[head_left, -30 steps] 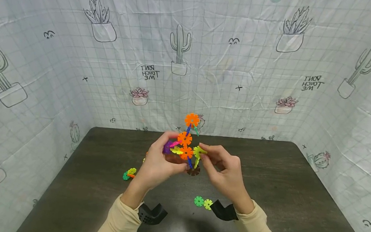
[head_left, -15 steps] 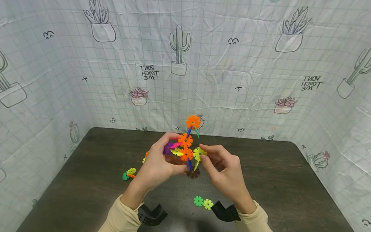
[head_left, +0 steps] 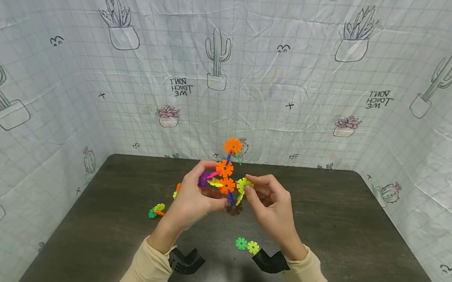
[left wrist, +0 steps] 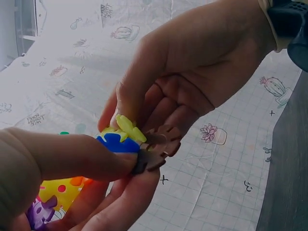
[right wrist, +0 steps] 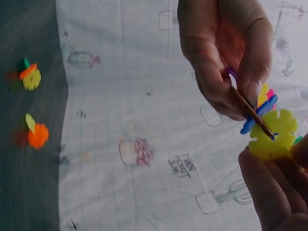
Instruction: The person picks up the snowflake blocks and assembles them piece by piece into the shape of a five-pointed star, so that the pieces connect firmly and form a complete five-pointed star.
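Between my hands, above the table, is a joined figure of notched plastic snowflake discs, with orange discs (head_left: 225, 169) along its middle. My left hand (head_left: 188, 200) grips it from the left, its thumb pressing a blue disc (left wrist: 118, 144) beside a brown disc (left wrist: 166, 139). A purple disc (head_left: 203, 179) shows near the left fingers. My right hand (head_left: 274, 207) pinches a yellow-green disc (head_left: 245, 185) between thumb and index finger. In the right wrist view this yellow disc (right wrist: 276, 132) meets the edge of the brown disc (right wrist: 248, 109); whether they interlock is unclear.
On the dark table (head_left: 326, 221), a green disc (head_left: 241, 243) and a yellow disc (head_left: 253, 247) lie near my right wrist strap. Two small clusters, one green and yellow (head_left: 159, 208), the other partly hidden (head_left: 175, 194), lie left. A patterned cloth (head_left: 262, 90) hangs behind.
The pinched yellow-green disc has shifted slightly right, widening the gap to the lower orange disc. My left hand keeps its grip almost in place.
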Available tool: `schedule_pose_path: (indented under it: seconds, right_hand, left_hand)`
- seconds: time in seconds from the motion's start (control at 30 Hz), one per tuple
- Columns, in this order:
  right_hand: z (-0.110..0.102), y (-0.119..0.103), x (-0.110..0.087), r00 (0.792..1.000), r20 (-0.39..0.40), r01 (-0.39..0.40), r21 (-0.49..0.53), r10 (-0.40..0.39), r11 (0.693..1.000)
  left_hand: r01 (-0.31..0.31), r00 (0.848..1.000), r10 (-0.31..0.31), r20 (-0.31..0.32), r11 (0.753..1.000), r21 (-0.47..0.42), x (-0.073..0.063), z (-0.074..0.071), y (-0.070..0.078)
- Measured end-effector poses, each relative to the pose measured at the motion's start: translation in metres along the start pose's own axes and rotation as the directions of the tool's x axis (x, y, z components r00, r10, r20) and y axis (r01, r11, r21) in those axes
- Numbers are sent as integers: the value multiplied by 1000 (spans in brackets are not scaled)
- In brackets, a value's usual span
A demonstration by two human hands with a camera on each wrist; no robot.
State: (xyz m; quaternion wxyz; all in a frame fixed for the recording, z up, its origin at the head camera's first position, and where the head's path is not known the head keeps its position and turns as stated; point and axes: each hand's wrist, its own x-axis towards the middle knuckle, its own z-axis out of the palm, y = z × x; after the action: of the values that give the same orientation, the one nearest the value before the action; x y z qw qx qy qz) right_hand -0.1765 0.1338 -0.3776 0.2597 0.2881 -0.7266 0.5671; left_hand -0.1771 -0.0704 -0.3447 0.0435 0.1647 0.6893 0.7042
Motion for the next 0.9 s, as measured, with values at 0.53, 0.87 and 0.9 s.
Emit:
schedule_pose_path:
  seconds: [0.53, 0.87, 0.9]
  right_hand:
    - [1, 4, -5, 995, 74, -76, 129, 66, 989]
    - [2, 5, -3, 993, 89, -90, 159, 77, 983]
    - [2, 5, -2, 992, 93, -95, 168, 81, 981]
  left_hand:
    - [-45, 999, 46, -15, 997, 67, 1, -9, -2]
    - [-115, 988, 119, 98, 992, -46, 1, -18, -3]
    - [-117, 988, 122, 99, 992, -58, 1, -19, -3]
